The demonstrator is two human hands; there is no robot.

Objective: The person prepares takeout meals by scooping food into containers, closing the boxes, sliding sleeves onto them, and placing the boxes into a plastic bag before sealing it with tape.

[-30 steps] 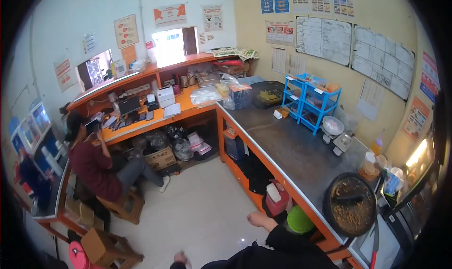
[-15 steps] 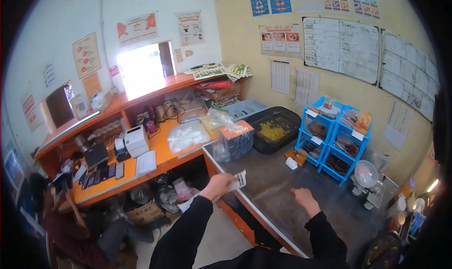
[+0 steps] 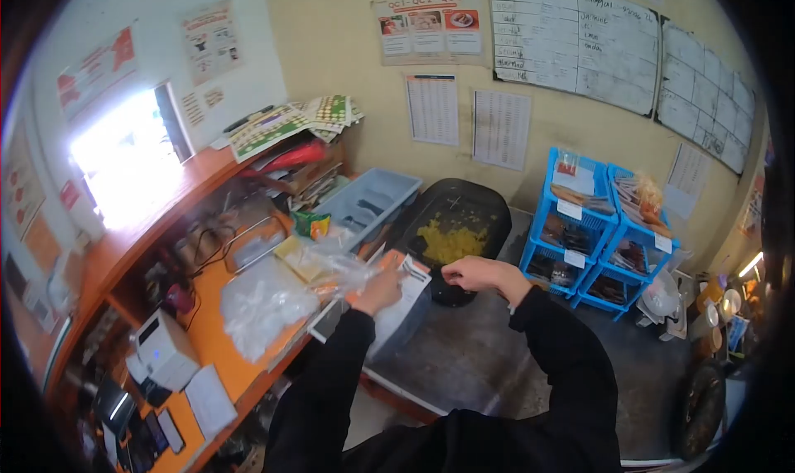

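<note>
My left hand [image 3: 379, 292] is closed on a printed paper slip [image 3: 414, 269], in front of a clear plastic bag with an orange-topped box [image 3: 391, 260] inside. To the right, my right hand [image 3: 484, 274] is bent at the wrist above the dark counter, fingers curled together. Whether anything is between those fingers cannot be made out. Just behind it stands a black tray [image 3: 464, 200] with yellow shredded food [image 3: 454, 241] in it. My hands are apart, a short gap between them.
A blue-grey divided bin [image 3: 377, 200] stands back left. Blue stacked baskets [image 3: 571, 224] with packets are on the right. Plastic bags [image 3: 269, 303], a white printer [image 3: 166, 349] and phones [image 3: 170, 430] lie on the orange desk. A weighing scale [image 3: 662, 303] stands far right.
My view has turned right and come closer to the tray. My left hand has brought the slip forward to the bagged box. The right hand has moved forward to the tray's near edge.
</note>
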